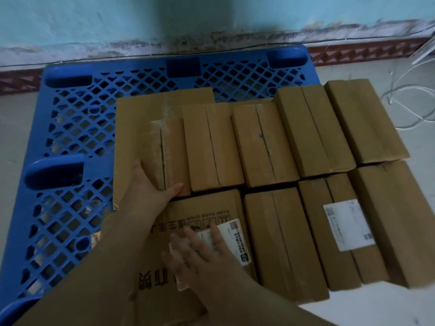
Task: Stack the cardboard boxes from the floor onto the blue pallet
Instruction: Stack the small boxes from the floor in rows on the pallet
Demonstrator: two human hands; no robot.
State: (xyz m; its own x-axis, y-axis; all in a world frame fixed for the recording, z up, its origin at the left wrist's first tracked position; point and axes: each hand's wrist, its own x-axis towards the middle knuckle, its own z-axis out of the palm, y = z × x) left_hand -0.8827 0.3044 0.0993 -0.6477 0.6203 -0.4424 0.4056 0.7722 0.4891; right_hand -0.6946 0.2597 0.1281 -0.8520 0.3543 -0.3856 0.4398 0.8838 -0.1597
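Observation:
Several brown cardboard boxes lie in two rows on the blue pallet (70,128). My left hand (150,184) grips the near left corner of a small box (169,156) in the far row, thumb along its near edge. That box rests on a larger flat box (136,128). My right hand (200,252) lies flat, fingers spread, on the printed box (202,208) in the near row, partly covering its white label. Beside them lie more boxes, one with a white label (348,224).
A worn turquoise wall (211,17) runs behind the pallet, with a red patterned floor strip at its base. White cables (404,95) trail on the pale floor at the right. The pallet's left half shows bare grid.

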